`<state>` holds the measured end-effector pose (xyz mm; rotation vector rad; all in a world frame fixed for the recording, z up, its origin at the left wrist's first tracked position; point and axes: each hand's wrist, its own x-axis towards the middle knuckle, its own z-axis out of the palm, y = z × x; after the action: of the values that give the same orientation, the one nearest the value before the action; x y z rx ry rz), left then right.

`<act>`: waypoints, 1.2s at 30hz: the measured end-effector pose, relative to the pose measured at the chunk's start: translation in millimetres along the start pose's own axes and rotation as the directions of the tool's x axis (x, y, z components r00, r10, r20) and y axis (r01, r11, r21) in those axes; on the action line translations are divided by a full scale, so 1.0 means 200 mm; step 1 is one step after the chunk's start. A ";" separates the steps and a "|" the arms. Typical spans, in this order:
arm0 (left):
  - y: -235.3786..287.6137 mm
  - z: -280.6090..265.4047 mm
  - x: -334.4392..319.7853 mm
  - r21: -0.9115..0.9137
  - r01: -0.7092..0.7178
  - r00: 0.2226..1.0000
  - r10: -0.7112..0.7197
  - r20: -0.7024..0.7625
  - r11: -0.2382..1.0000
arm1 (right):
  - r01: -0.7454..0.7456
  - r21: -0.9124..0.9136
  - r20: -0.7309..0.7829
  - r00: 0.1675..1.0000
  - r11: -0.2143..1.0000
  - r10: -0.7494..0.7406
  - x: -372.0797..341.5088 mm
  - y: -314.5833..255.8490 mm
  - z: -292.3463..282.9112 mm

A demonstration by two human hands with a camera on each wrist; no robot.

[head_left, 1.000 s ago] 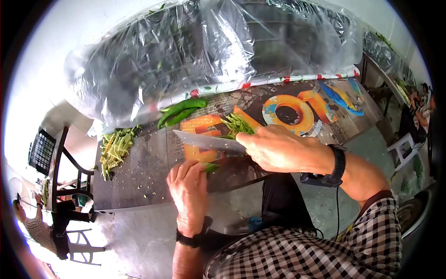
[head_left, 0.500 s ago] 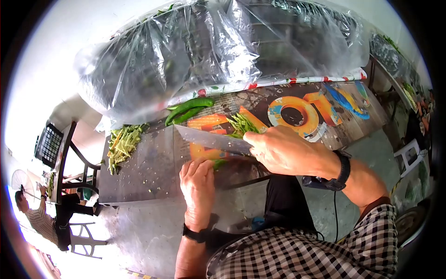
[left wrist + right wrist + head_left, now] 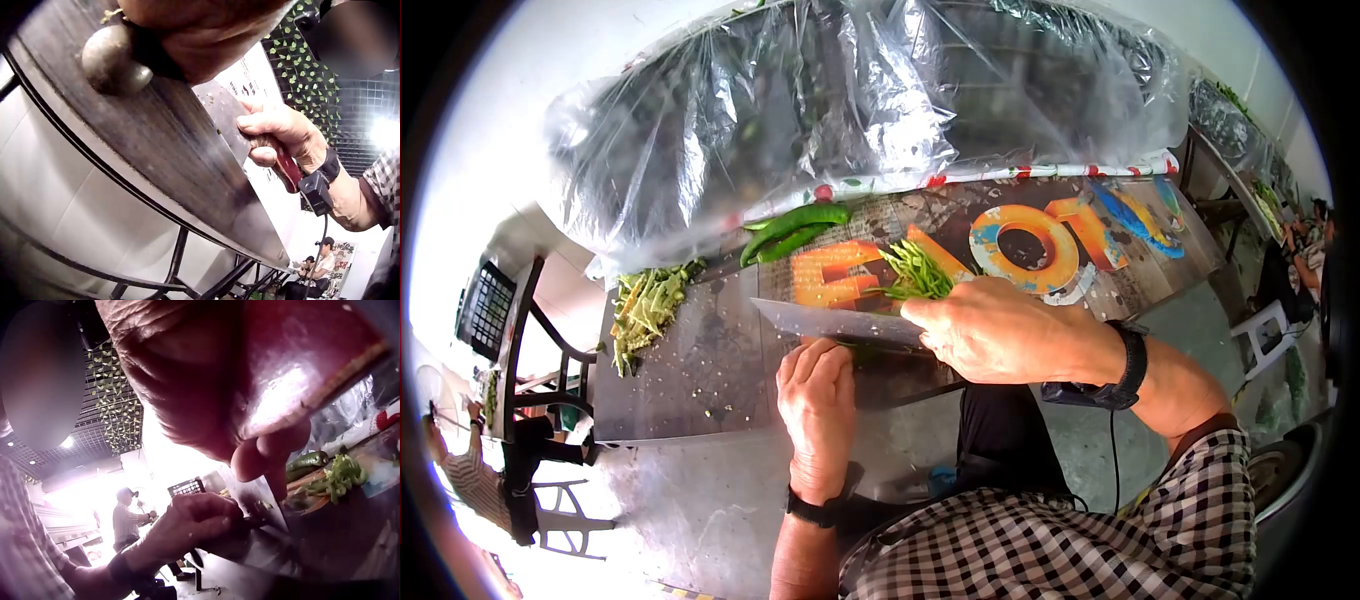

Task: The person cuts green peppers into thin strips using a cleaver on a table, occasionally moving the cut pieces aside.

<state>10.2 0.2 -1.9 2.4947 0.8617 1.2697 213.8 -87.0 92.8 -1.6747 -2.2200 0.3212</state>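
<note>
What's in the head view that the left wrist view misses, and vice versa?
Head only: the long green peppers, the pile of cut strips at the table's left end, the cut green bunch by the right hand, and the orange lettering.
Left wrist only: the knife's red handle and the leafy greenery in the background.
Both: the left hand, the right hand gripping the knife, the tabletop and the checked shirt.

Can read large orange "E" and "O" on the desk. Cannot decipher lettering on the white panel.
</note>
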 end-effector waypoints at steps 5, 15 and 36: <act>0.00 0.00 0.00 -0.006 0.036 0.999 -0.036 0.027 0.999 | 0.049 0.024 0.055 0.997 0.999 -0.050 0.07 0.00 -0.01; -0.01 0.00 0.00 -0.026 0.059 0.997 -0.058 0.041 0.998 | 0.162 -0.100 -0.027 0.986 0.982 -0.166 0.25 -0.04 0.08; -0.01 0.01 -0.01 -0.024 0.059 0.998 -0.059 -0.005 0.998 | -0.015 0.071 0.013 1.000 0.997 0.015 0.06 -0.03 -0.01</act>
<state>9.6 0.8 -6.2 2.4301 0.9084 1.2608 206.1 -78.0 97.6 -1.6571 -2.1793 0.4105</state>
